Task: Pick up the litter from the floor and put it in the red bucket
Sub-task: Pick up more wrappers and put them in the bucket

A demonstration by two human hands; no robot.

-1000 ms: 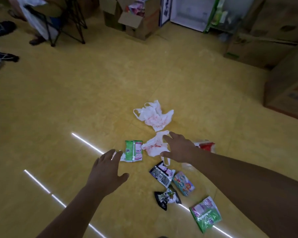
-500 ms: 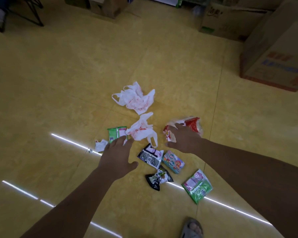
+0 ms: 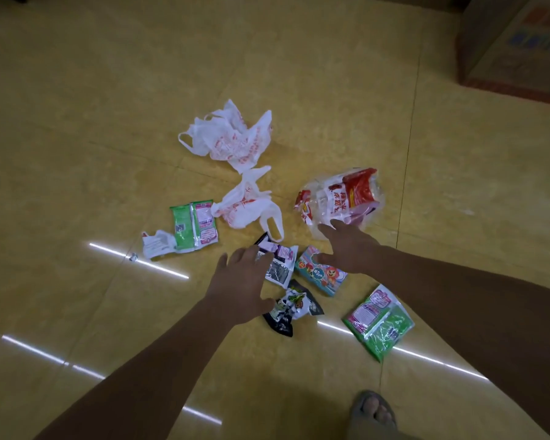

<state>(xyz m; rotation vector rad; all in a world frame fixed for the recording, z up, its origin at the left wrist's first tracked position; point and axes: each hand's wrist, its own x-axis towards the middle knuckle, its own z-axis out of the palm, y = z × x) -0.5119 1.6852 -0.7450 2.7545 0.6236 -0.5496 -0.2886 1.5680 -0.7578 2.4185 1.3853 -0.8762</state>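
Litter lies scattered on the yellow floor (image 3: 77, 138) in the head view, and taking the black-and-white wrapper (image 3: 278, 263) as landmark: the left hand (image 3: 240, 289) hovers just over its near-left edge, fingers spread and holding nothing, while the right hand (image 3: 350, 249) sits to its right, also spread and empty, index reaching toward the clear red-printed bag (image 3: 340, 198) beyond. A teal cartoon packet (image 3: 319, 276) lies just right of the wrapper, a crumpled dark wrapper (image 3: 292, 308) just nearer, a green packet (image 3: 378, 322) farther to the near right, another green packet (image 3: 194, 223) to its left, and two white plastic bags (image 3: 232, 138) beyond. The red bucket is not in view. The step in hand looks like the first reach; next, each hand probably needs to close on a piece, then find the bucket.
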